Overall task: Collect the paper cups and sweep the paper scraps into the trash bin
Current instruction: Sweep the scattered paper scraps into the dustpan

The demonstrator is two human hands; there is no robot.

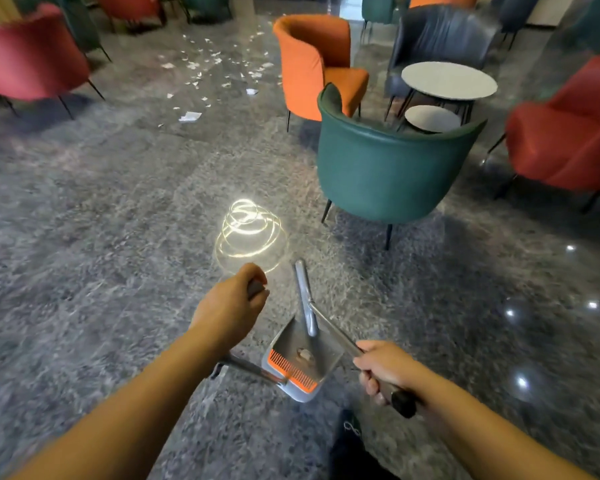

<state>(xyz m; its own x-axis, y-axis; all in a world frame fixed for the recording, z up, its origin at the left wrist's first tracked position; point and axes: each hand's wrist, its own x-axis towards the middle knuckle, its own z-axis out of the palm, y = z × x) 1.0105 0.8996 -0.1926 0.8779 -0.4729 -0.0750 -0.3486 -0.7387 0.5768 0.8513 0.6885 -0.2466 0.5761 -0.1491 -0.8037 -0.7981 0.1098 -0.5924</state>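
A handle is gripped by the left hand (234,308), fingers curled round it; the broom handle (336,336) is gripped by the right hand (383,370). Between them a grey dustpan (300,358) with an orange comb edge is held above the floor (84,220). Paper scraps (201,69) are scattered far ahead, beside an orange chair (312,64). No writing can be read.

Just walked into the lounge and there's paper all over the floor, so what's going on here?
A person is cleaning up. Their left hand grips the dustpan's long handle, and their right hand grips the broom handle. The grey dustpan hangs between the hands with something small already inside. The paper scraps still lie scattered on the floor farther ahead, between the pink chair and the orange chair. No cups or bin show.
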